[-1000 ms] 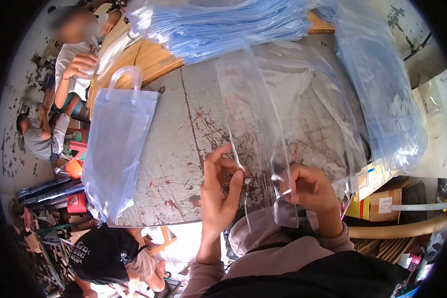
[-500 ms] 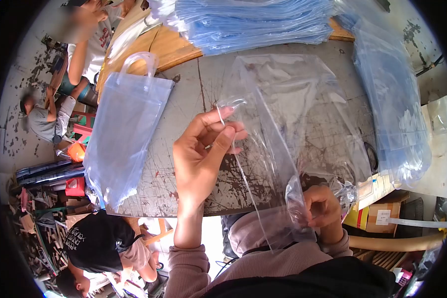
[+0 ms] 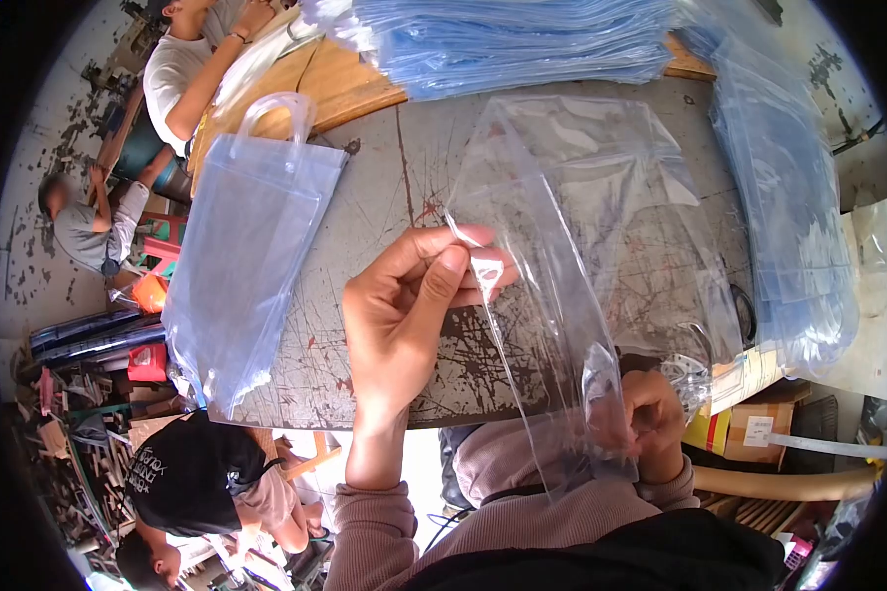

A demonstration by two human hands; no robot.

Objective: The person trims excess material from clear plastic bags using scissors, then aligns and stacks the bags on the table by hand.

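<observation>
A large clear plastic bag (image 3: 626,251) with folded sides lies spread over the table in front of me, its near end hanging past the edge toward my lap. Between thumb and fingers, my left hand (image 3: 409,310) pinches the bag's left edge. My right hand (image 3: 655,414) has its fingers curled on the near part of the bag, by the table edge; some fingertips are hidden behind the shiny plastic. To the left lies a flat bluish plastic bag (image 3: 241,246) with a loop handle, apart from both hands.
A thick stack of bluish plastic sheets (image 3: 522,49) lies at the back, and more hang at the right (image 3: 788,217). The scratched table (image 3: 375,207) ends close to my body. Several people sit at the left; a cardboard box (image 3: 759,428) is low at right.
My left hand has shifted slightly right and down with the bag's edge, and its fingers lie flatter against the film. The right hand stays at the near end. A person at upper left has moved.
</observation>
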